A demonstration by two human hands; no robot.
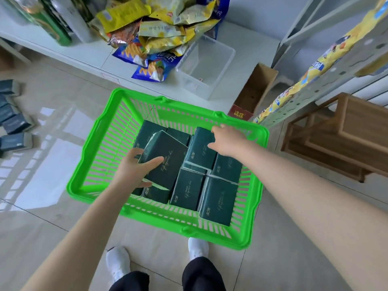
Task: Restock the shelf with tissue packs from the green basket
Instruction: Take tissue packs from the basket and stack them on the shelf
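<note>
While the left hand (pixel 134 166) grips a tilted tissue pack (pixel 165 156), with the thumb across its top face and the fingers (pixel 146 184) curled under its near edge, the right hand (pixel 226 139) holds a second tissue pack (pixel 200 152) just beside it, fingers hooked over the far edge and thumb on the face. The tilted pack sits above its neighbours, one corner raised. Both packs are inside the green basket (pixel 79 191), where the other tissue packs (pixel 186 192), all dark green, stand close together against its right half; the left half shows bare slats. The basket rests on the pale tiled floor (pixel 52 217), just ahead of the person's white shoes (pixel 117 263). Beyond it runs a low white shelf (pixel 63 45) carrying a heap of snack bags (pixel 163 28) and a clear plastic bin (pixel 205 66). An open cardboard box (pixel 256 89) stands near the basket's far right corner, a wooden rack (pixel 336 139) lies further right, and blue-grey packs (pixel 14 124) lie scattered on the floor at the left.
</note>
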